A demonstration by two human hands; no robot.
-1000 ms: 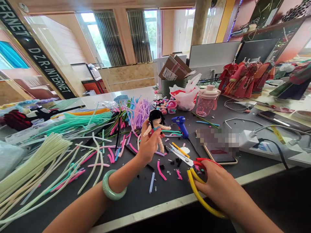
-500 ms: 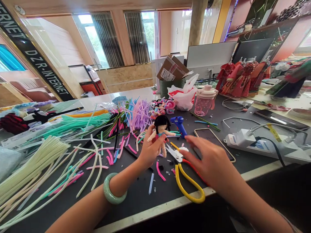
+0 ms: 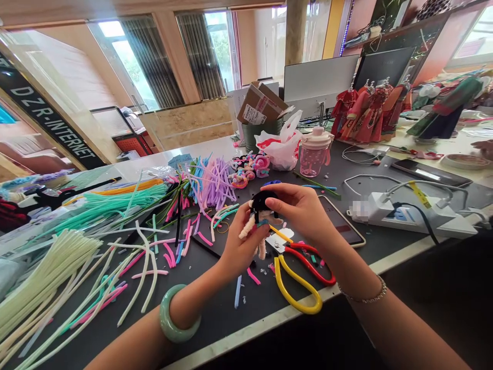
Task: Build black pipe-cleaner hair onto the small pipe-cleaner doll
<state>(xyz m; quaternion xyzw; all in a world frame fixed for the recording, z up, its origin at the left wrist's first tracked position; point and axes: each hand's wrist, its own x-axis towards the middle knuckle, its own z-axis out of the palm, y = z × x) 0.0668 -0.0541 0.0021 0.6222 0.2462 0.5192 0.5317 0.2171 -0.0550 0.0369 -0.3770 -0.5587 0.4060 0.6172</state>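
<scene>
Left hand (image 3: 242,241) cupped round a pipe-cleaner doll (image 3: 259,218), fingers curled about the body, and right hand (image 3: 296,208) coming in from above, thumb and fingertips pinching at the black hair! Doll held up between the two hands, just over the dark workbench (image 3: 215,303), pale legs dangling. Right below the hands, yellow-and-red-handled scissors (image 3: 296,288), blades tucked out of sight. Just past the right hand, a smartphone (image 3: 341,221) lying flat, then a white power strip (image 3: 400,218) farther right. Away to the left of the hands, big loose heaps: purple pipe cleaners (image 3: 217,182), mint ones (image 3: 115,205), pale ones (image 3: 46,267). Jade bangle (image 3: 175,314) on the left wrist, thin chain bracelet (image 3: 364,293) on the right, and a co-worker's hand (image 3: 486,149) at the far right edge!
</scene>
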